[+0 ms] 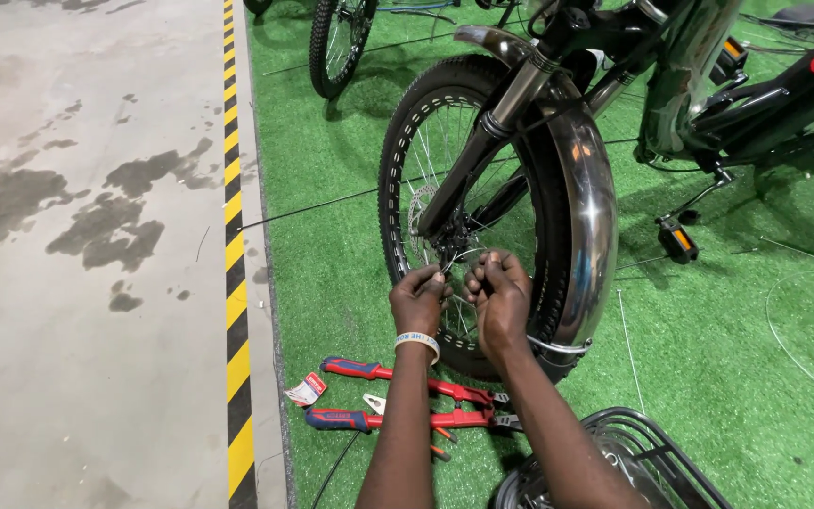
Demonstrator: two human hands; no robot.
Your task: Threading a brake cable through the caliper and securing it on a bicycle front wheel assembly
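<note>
A thin wire (464,256) at the spokes of the bicycle's front wheel (482,198) is pinched between the closed fingers of the left hand (419,300) and the right hand (499,297), above red bolt cutters (407,401) lying on the green turf (708,349) near its striped left edge.

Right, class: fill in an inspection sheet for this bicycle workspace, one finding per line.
Surface: green artificial turf, beside a grey concrete floor with dark stains.
Job's things: front wheel with a chrome mudguard; a thin wire at the hub.
Clutter: red bolt cutters, a small tag, a black wire basket.
Grippers: left hand and right hand, both closed on the wire.
Cables: loose thin cables on the turf.
Surroundings: yellow-black striped tape, another wheel.
</note>
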